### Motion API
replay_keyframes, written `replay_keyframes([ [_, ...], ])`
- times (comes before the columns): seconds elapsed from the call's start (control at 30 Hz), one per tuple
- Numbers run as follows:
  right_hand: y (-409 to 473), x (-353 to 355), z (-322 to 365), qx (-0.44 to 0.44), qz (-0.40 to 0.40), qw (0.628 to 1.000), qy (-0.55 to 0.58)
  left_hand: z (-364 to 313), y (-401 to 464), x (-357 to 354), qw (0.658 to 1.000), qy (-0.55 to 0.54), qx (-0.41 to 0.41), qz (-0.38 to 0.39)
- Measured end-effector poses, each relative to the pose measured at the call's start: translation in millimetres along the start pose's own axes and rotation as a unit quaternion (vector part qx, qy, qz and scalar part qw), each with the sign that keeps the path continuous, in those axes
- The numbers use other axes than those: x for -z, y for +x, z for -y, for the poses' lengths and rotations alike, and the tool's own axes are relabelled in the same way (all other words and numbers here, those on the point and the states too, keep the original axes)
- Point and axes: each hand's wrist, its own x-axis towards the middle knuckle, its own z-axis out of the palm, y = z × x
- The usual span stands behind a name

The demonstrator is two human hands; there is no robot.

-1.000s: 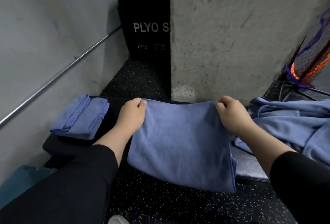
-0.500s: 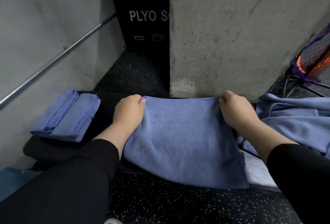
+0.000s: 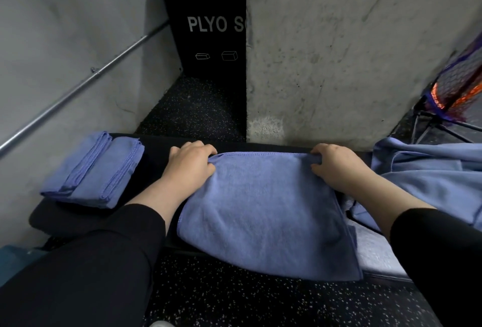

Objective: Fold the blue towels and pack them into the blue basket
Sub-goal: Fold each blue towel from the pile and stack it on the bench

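A dark padded bench stands on black speckled rubber floor, close to a raw concrete pillar and a grey wall with a metal rail. A black box marked "PLYO" sits in the gap behind. The blue towel lies across the bench, its near edge hanging over; the left hand and right hand each have a closed grip on a far corner. Folded towels rest at the bench's left end, loose towels at the right.
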Motion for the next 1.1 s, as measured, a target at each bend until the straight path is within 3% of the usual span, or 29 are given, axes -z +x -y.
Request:
replay_keyframes([
  [0.1,-9,9,6,0.007,0.001,1.0,0.025,0,-6,10,0.999,-0.044,0.015,0.003],
  [0.17,-19,21,12,0.014,-0.021,0.997,0.077,4,-14,21,0.983,-0.178,0.033,-0.009],
  [0.3,-40,60,18,0.037,-0.053,0.973,0.22,11,-36,52,0.904,-0.422,0.045,-0.045],
  [0.4,-63,86,19,0.05,-0.049,0.946,0.317,11,-56,80,0.846,-0.527,0.054,-0.064],
  [0.53,-99,112,24,0.049,-0.048,0.879,0.471,0,-85,112,0.826,-0.554,0.044,-0.092],
  [0.63,-127,132,29,0.074,-0.04,0.849,0.522,-9,-108,134,0.817,-0.564,0.04,-0.11],
  [0.77,-166,165,39,0.114,-0.101,0.808,0.569,-27,-132,174,0.796,-0.564,0.001,-0.219],
  [0.83,-182,175,42,0.119,-0.123,0.803,0.571,-34,-140,189,0.799,-0.546,-0.01,-0.251],
  [0.93,-199,180,42,0.111,-0.161,0.822,0.535,-35,-147,190,0.808,-0.544,-0.004,-0.227],
  [1.1,-210,181,41,0.088,-0.158,0.821,0.542,-39,-153,194,0.782,-0.581,0.014,-0.227],
])
